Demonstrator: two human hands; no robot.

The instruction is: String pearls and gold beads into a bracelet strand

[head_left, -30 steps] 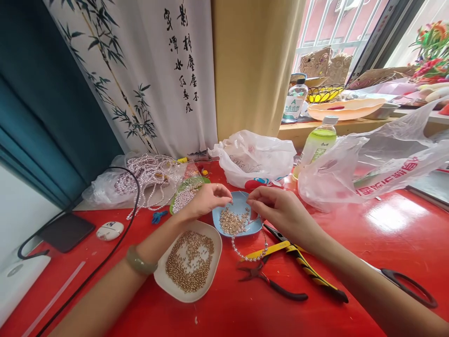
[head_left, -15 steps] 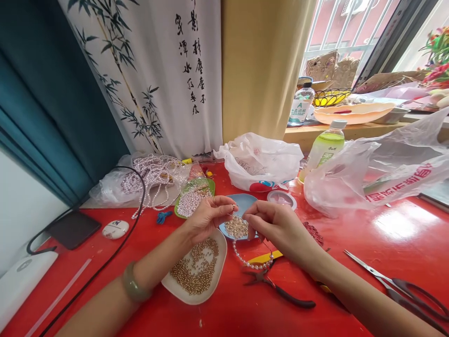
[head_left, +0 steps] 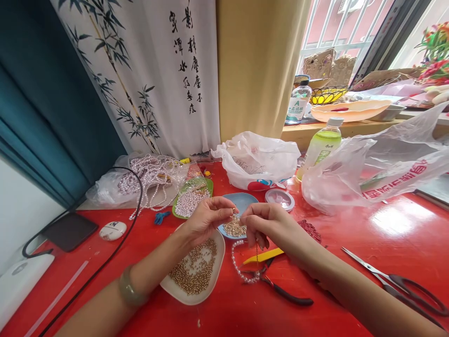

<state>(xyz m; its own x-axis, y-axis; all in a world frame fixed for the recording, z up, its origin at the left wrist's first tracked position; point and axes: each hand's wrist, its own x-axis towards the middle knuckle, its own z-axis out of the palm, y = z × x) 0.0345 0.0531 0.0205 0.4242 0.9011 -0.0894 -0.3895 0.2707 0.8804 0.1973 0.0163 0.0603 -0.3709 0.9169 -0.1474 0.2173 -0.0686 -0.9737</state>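
Note:
My left hand is closed, thumb and forefinger pinching a tiny gold-coloured piece too small to name. Close beside it, my right hand is closed too, its fingertips nearly meeting the left ones. A pearl bracelet with a thin gold chain hangs in a loop from my right hand. Behind the fingers lies a blue plate with small gold findings. Below my left hand is a white dish of gold beads. Black-handled pliers lie under the bracelet.
Yellow tweezers lie by the pliers, scissors at right. A green tray of pearl beads and a heap of pearl strands sit at left. Plastic bags and a bottle stand behind. A black cable crosses the left side.
The bracelet loop has swung left and hangs narrower, with its chain now more visible below my right hand. Both hands stay close together, still pinching. The view has shifted slightly.

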